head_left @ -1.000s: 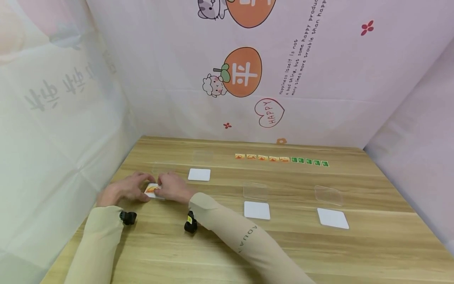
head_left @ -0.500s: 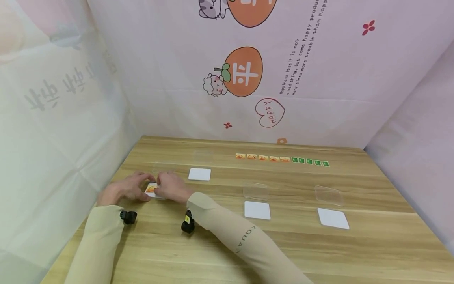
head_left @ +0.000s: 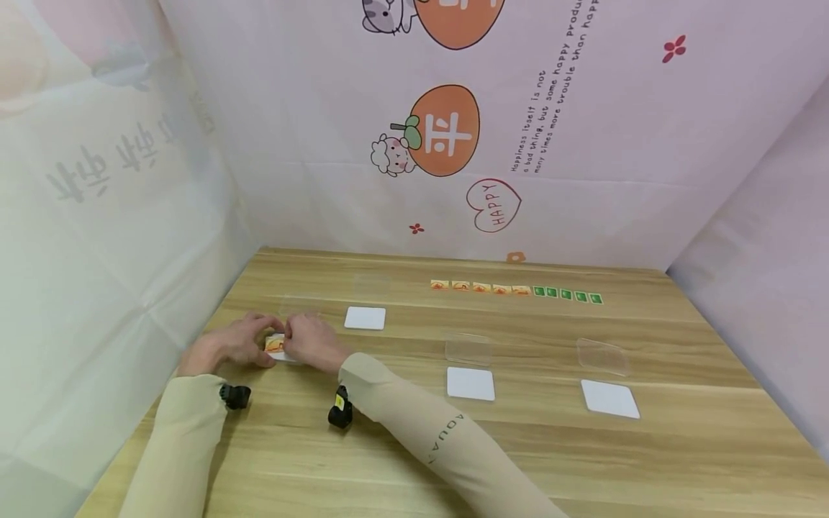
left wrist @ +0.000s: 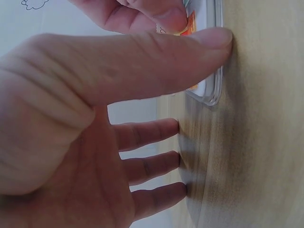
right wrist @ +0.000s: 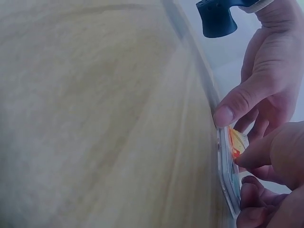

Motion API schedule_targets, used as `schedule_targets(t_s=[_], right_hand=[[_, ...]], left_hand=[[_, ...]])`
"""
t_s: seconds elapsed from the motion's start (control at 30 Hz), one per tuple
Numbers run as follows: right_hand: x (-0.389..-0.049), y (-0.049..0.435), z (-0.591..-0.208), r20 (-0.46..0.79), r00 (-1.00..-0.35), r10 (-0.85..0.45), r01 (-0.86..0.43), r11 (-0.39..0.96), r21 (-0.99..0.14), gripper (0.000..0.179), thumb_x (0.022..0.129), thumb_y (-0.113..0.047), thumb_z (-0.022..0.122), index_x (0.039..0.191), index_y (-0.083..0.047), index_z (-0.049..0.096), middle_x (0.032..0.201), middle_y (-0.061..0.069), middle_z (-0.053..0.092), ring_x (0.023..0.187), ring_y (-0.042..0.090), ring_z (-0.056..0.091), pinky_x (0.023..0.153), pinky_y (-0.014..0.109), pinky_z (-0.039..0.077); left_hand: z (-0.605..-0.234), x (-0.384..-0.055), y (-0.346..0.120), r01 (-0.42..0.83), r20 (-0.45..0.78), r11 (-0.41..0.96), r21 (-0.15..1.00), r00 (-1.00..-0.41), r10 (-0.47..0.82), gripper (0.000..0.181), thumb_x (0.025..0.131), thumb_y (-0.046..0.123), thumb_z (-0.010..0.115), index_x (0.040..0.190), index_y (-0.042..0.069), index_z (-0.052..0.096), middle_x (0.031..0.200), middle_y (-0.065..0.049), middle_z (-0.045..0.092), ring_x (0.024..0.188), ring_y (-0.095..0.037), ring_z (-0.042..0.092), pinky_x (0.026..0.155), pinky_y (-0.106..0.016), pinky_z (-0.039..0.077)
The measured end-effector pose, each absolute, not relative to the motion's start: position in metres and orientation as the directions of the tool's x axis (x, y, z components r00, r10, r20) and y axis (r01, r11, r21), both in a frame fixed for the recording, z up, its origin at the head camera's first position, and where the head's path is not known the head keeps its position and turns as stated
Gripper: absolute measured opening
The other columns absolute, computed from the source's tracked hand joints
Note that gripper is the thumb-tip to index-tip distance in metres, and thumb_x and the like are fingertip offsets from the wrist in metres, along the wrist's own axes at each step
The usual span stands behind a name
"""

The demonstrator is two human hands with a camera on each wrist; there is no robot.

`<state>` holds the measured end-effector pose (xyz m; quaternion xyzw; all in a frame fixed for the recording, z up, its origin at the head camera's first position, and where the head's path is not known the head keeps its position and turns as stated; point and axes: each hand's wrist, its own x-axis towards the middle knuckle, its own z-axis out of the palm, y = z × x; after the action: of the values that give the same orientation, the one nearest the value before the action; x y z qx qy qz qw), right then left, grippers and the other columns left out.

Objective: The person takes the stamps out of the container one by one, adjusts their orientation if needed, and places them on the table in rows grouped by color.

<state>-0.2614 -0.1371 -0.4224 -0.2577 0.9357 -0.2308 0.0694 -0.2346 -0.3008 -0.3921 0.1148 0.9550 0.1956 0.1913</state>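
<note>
At the table's left end, a small white card in a clear frame [head_left: 283,356] lies between my hands. My left hand [head_left: 236,344] holds its left end between thumb and a finger; in the left wrist view its thumb [left wrist: 209,42] rests along the near edge while other fingertips touch the table. On the card is a small orange-yellow picture piece [head_left: 275,344], partly covered. My right hand [head_left: 314,342] pinches at this piece with its fingertips, also visible in the right wrist view. A green sliver [right wrist: 236,172] shows beneath those fingers; the rest of it is hidden.
Other white cards lie at the centre left [head_left: 365,318], middle [head_left: 470,383] and right [head_left: 610,398], with clear covers [head_left: 468,349] behind some. Along the back runs a row of orange pieces [head_left: 481,288] and green pieces [head_left: 566,295]. Printed cloth [head_left: 324,144] hangs behind the table.
My right wrist has turned and shifted slightly left, while its fingertips have moved a little over the orange piece. My left hand stays in place on the card. The table's other items are unchanged.
</note>
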Motion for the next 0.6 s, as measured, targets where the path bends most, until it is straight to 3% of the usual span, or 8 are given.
schedule_targets(t_s=[0.4,0.6], right_hand=[[-0.267,-0.121,-0.416,0.021,-0.828,-0.56,-0.462,0.661,-0.591,0.013,0.094,-0.016,0.06,0.081,-0.018,0.059,0.071,-0.008,0.057,0.056,0.005,0.048,0.047,0.018,0.037],[-0.27,-0.109,-0.41,0.027,-0.836,-0.549,-0.469,0.688,-0.553,0.015,0.094,-0.02,0.062,0.079,-0.019,0.06,0.07,-0.009,0.056,0.057,0.005,0.046,0.049,0.019,0.035]], left_hand=[[-0.392,-0.234,-0.301,0.139,-0.321,0.903,0.407,-0.903,0.284,0.068,0.081,0.025,0.079,0.138,0.007,0.047,0.146,-0.036,0.028,0.131,-0.057,0.034,0.1,-0.069,0.035],[-0.393,-0.235,-0.301,0.148,-0.315,0.905,0.399,-0.905,0.287,0.065,0.08,0.025,0.079,0.134,0.006,0.048,0.146,-0.036,0.029,0.131,-0.056,0.036,0.101,-0.068,0.035]])
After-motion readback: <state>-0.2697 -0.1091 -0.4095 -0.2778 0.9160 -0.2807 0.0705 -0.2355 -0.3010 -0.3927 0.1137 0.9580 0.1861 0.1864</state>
